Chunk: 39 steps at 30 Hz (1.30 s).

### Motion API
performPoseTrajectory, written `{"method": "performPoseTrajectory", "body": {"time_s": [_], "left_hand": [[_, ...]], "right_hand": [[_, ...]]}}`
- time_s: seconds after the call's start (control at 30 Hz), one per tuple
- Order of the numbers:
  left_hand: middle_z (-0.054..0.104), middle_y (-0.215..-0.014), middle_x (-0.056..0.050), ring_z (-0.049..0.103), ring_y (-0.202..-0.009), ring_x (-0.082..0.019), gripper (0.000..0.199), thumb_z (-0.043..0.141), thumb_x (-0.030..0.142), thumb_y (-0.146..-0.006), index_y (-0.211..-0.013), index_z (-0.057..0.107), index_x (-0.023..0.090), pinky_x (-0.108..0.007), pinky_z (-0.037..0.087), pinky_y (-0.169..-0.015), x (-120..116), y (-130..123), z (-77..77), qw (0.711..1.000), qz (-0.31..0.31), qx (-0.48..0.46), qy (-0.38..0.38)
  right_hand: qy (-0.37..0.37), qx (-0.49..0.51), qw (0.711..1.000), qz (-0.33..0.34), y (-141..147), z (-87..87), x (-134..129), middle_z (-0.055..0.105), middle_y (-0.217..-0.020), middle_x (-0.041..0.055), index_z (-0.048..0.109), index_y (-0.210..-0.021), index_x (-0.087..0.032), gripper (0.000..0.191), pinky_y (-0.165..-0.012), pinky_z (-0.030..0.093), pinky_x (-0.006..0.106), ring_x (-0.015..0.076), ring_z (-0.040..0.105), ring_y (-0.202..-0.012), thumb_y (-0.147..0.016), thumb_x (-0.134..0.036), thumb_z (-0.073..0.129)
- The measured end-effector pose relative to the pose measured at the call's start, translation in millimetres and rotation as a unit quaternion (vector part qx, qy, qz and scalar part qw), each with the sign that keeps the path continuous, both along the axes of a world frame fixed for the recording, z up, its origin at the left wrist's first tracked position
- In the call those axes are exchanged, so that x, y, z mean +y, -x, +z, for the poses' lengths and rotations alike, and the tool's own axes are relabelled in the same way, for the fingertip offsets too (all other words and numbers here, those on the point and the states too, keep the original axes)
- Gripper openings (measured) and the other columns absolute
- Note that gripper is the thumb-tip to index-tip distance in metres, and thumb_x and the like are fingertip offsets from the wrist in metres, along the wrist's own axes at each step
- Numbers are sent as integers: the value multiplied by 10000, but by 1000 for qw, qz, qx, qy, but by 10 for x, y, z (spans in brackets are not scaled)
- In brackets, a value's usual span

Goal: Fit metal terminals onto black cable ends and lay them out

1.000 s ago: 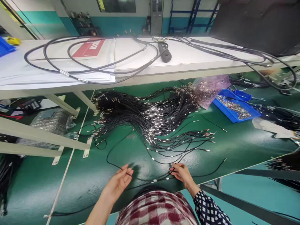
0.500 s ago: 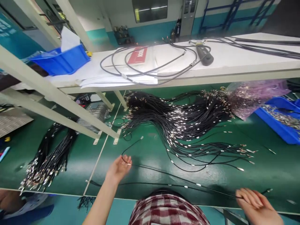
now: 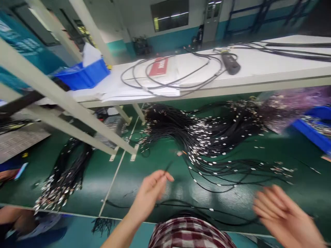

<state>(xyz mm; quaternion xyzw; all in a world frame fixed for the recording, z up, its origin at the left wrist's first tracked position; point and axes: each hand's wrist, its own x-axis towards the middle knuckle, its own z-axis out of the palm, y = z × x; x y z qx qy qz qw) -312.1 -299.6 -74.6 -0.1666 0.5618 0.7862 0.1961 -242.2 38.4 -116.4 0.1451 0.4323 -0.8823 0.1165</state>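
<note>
My left hand (image 3: 152,193) pinches a thin black cable (image 3: 168,166) close to one end, whose tip with a small pale connector (image 3: 179,153) points up and away, blurred. From there the cable drops to the bench and runs right in loose curves (image 3: 188,206) with a white label. My right hand (image 3: 276,212) hovers at the lower right, smeared by motion, its fingers loosely apart and nothing visible in them. Beyond both hands lies a large heap of black cables (image 3: 176,120) with white labels and metal ends.
A second cable bundle (image 3: 66,168) lies left of the shelf leg (image 3: 126,146). Above the heap, a white shelf (image 3: 191,81) carries a coiled grey cable, papers and a blue bin (image 3: 85,75). At right are a pink plastic bag (image 3: 287,106) and another blue bin (image 3: 310,134). Another person's arm (image 3: 12,215) shows lower left.
My left hand has moved right with the cable end. The stretched cable has gone slack into curves. My right hand has lifted slightly, its fingers loosened, and the view has shifted left.
</note>
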Motion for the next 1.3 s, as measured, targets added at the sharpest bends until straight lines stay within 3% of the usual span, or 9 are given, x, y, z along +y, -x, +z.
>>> {"method": "performPoseTrajectory", "body": {"time_s": [0.03,0.13,0.23,0.33,0.5,0.63,0.8,1.0,1.3], "left_hand": [[362,-504,73,259,-459,-52,256,733,340,-795,-851,676,97,-198,183,-440,158,-101,77,995,-92,16,21],[286,-523,79,207,-481,-68,358,574,475,-886,-889,669,129,-216,166,-458,457,-306,208,962,-256,54,75],[253,-521,82,199,-489,-80,396,536,523,-887,-888,651,145,-235,157,-466,526,-353,229,948,-299,56,92],[246,-525,81,209,-497,-87,418,535,549,-875,-885,651,148,-241,163,-472,501,-346,247,939,-320,46,114],[408,-633,45,322,-552,-99,316,553,466,-897,-1048,615,195,-230,261,-504,552,-356,387,945,-294,69,122],[461,-667,23,326,-564,-100,228,548,411,-916,-946,607,193,-235,270,-511,670,-340,466,960,-226,132,101],[420,-608,32,305,-545,-98,202,555,375,-919,-897,623,185,-239,261,-504,712,-322,444,970,-198,130,56],[459,-677,14,308,-561,-91,222,565,389,-914,-852,626,184,-246,264,-523,704,-336,420,974,-176,129,53],[477,-694,10,276,-575,-99,256,614,410,-873,-770,601,176,-266,237,-540,707,-371,386,984,-147,97,20]], "right_hand": [[12,10,999,-30,7,106,-152,127,-502,-62,460,-592,-240,444,-446,134,337,78,160,-415,-923,-534,497],[-8,91,995,27,193,399,-574,201,-528,-84,574,-804,-190,351,-468,125,275,72,143,-474,-866,-533,617],[-98,134,986,20,410,574,-759,325,-564,-75,581,-886,-180,268,-472,157,248,69,224,-494,-882,-440,646],[-175,161,971,0,473,655,-761,415,-576,-58,542,-726,-167,291,-509,248,236,71,325,-527,-904,-381,627],[-240,163,954,72,438,747,-800,445,-565,-51,500,-641,-164,355,-517,278,233,81,363,-545,-880,-386,640],[-240,163,945,149,455,832,-894,471,-578,-45,510,-660,-165,376,-501,285,227,86,376,-551,-873,-450,635],[-189,173,953,163,531,852,-934,513,-575,-32,502,-647,-172,421,-521,338,224,92,435,-553,-865,-514,617],[-82,113,970,200,593,782,-989,528,-536,-36,535,-657,-149,400,-466,249,212,55,372,-461,-877,-475,605],[-117,131,959,221,636,813,-986,485,-509,-60,470,-595,-161,408,-475,286,201,47,383,-462,-890,-405,609]]}}
